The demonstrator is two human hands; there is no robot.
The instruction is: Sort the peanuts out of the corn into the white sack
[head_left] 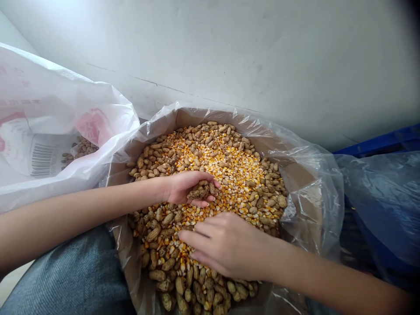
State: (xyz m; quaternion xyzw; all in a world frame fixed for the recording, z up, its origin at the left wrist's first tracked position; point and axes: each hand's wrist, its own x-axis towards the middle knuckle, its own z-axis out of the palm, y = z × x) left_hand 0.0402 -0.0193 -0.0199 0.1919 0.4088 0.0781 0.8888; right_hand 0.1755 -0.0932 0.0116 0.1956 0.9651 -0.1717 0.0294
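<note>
Peanuts (201,191) are cradled in the half-curled left hand (180,184); picking-out appears under way. Over corn kernels (229,168), the right hand (229,245) is loosely bent (whether anything is pinched cannot be told); a careful pinch seems called for. Kernels and more peanuts are contained by a plastic-lined cardboard box (193,117), others by a printed white sack (62,113).

White sack (110,103): printed barcode (44,160), number unreadable; faint row of characters (19,102) higher up, illegible; pink printed patch (92,124) to the right, wording indecipherable; no readable text or brand found.
</note>
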